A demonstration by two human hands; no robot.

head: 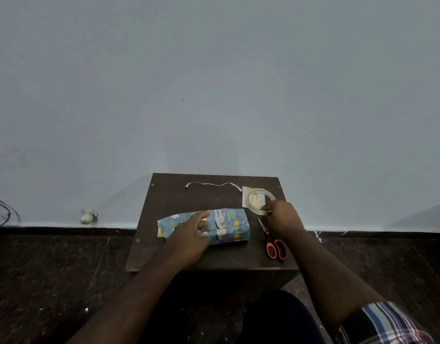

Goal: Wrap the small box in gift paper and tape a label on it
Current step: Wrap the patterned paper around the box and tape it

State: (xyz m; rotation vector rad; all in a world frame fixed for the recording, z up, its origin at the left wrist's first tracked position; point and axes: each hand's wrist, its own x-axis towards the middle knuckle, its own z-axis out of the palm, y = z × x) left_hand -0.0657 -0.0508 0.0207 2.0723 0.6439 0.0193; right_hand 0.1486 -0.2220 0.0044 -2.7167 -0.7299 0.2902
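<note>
The small box lies wrapped in blue animal-print gift paper (pixel 232 224) in the middle of a small dark wooden table (pixel 179 194). My left hand (pixel 191 238) rests flat on the paper's left half, fingers straight, pressing it down. A clear tape roll (pixel 257 196) sits at the table's back right, lying over a white label (pixel 248 197) with gold lettering. My right hand (pixel 282 217) pinches the near edge of the tape roll. The box itself is hidden under the paper.
Orange-handled scissors (pixel 275 245) lie at the table's right front, just under my right forearm. A thin white paper strip (pixel 214 184) curls along the table's back edge. Dark floor surrounds the table; a small white object (pixel 87 216) and cables (pixel 5 209) sit by the wall at left.
</note>
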